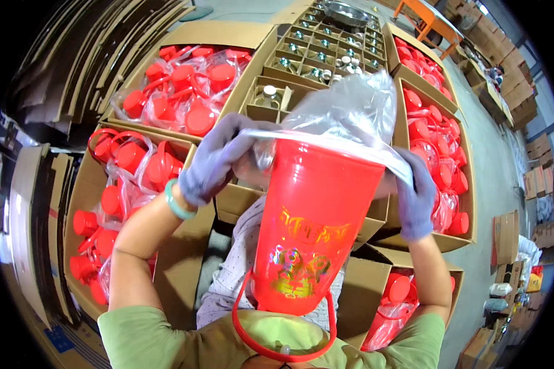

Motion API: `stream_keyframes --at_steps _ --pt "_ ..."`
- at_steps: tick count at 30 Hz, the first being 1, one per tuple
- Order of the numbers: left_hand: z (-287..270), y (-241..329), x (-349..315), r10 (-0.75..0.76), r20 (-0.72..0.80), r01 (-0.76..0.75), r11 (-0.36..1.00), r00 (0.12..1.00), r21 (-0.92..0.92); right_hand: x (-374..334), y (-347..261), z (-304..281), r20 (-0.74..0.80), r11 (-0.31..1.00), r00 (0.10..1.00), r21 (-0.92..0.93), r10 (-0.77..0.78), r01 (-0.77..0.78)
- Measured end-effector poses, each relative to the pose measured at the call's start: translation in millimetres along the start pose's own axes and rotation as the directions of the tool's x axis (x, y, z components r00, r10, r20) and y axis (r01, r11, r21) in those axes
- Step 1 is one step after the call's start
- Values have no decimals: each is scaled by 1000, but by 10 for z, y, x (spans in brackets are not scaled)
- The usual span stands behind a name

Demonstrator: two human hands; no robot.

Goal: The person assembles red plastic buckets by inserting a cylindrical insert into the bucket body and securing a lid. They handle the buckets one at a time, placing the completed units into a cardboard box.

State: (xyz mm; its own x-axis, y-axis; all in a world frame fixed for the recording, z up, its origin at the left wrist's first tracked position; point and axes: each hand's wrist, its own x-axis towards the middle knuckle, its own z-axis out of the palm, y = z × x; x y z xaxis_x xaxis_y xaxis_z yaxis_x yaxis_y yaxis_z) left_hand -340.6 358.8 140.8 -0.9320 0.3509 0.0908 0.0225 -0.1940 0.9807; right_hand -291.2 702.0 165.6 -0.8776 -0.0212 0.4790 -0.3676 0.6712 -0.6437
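Between my gloved hands is a red plastic thermos [320, 209] with a shiny gold design, tilted with its wide end away from me. Its hoop handle [240, 329] hangs from the narrower end by my chest. A clear plastic bag [351, 107] bunches beyond the wide end, its whitish edge stretched across there. My left hand [218, 157], in a grey-purple glove, is closed on the bag's edge at the left. My right hand [415, 197], gloved alike, grips that edge at the right; its fingertips are partly hidden behind the plastic.
Cartons of bagged red thermoses stand at far left [255, 40], near left [80, 166], right [471, 209] and near right [381, 264]. A divided carton [277, 52] holds glass bottle-like pieces, with a metal bowl [348, 13] on it. Flattened cardboard [74, 67] stacks at left.
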Motion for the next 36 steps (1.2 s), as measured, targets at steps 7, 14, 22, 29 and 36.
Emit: stream_keyframes --at_steps 7,14,22,29,36 --pt "5 -450 -956 309 436 -499 748 845 438 -1140 -171 153 163 817 887 -346 -432 462" --pt "215 -233 -1834 161 663 -654 443 731 613 -2313 -62 344 277 880 884 -192 -376 434" --pt "511 188 -2225 -61 746 -488 720 663 493 -2042 -334 580 184 928 931 -145 -317 344" --pt "662 1098 -1547 -217 91 157 885 972 438 -1359 254 612 -149 857 980 -514 -130 35" --pt "481 1287 -1125 61 -54 -56 994 997 95 -1517 -94 547 144 803 869 -476 473 -358"
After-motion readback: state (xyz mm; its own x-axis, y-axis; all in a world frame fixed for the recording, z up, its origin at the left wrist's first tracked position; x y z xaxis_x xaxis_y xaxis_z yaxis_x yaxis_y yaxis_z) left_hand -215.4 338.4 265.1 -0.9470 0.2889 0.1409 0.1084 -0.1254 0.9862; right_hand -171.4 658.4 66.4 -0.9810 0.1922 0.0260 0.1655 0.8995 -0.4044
